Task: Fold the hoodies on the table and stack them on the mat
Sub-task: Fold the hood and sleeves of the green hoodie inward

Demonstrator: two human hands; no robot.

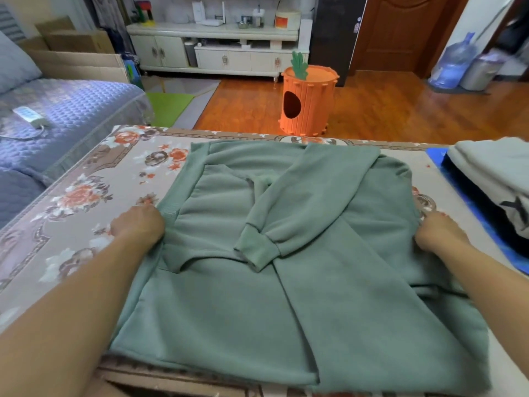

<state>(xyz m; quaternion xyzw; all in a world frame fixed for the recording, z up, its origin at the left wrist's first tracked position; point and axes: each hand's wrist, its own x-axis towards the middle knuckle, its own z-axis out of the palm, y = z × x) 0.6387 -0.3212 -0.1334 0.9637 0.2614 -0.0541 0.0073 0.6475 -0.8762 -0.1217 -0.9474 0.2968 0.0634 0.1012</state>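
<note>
Both of my hands hold the green hoodie (300,253) at mid-length: left grip (138,226) pinching its left edge, right grip (439,234) curled on its right edge. Between them it lies flat on the surface (71,202), long axis running away from me. The mat (486,224) lies just beyond my right grip.

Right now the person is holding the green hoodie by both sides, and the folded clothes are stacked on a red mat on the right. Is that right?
Almost. The mat is blue, not red; the head view shows its blue edge under the folded clothes on the right. The rest holds: the left hand and the right hand each grip a side of the green hoodie.
</note>
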